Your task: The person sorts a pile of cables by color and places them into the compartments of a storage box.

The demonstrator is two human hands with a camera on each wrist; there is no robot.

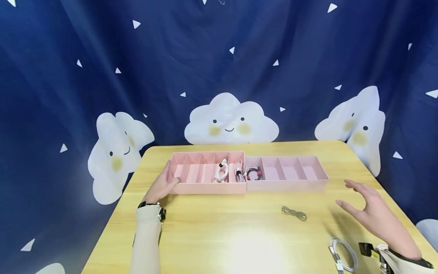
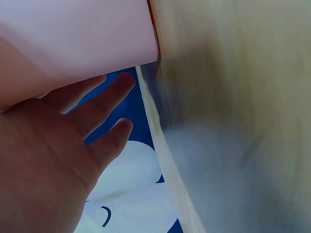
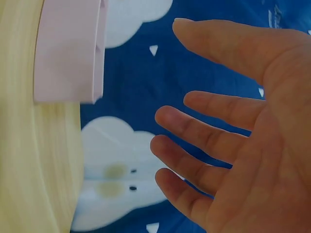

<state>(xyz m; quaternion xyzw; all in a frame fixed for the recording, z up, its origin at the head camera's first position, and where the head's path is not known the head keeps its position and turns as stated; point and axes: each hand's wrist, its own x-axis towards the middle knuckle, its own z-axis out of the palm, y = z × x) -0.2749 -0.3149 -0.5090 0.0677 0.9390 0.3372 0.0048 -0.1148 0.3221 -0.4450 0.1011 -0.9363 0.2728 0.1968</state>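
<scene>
A pink divided organizer box (image 1: 208, 188) stands on the table, with my left hand (image 1: 161, 187) holding its left end. The thumb lies over the front rim, and the other fingers are along the end wall. In the left wrist view, the fingers of that hand (image 2: 43, 160) spread beside the box wall (image 2: 97, 39). My right hand (image 1: 378, 217) hovers over the table's right side, fingers apart, holding nothing. Below it lies a coiled white cable (image 1: 354, 258). A black cable (image 1: 294, 213), bundled, lies further left.
A lavender divided box (image 1: 287, 185) adjoins the pink one's right end. White cables (image 1: 238, 173) sit in the pink box's right compartments; a dark coiled cable (image 1: 259, 175) is in the lavender box's leftmost one. Behind the wooden table (image 1: 205, 228) hangs a blue cloud-patterned curtain (image 1: 205, 76).
</scene>
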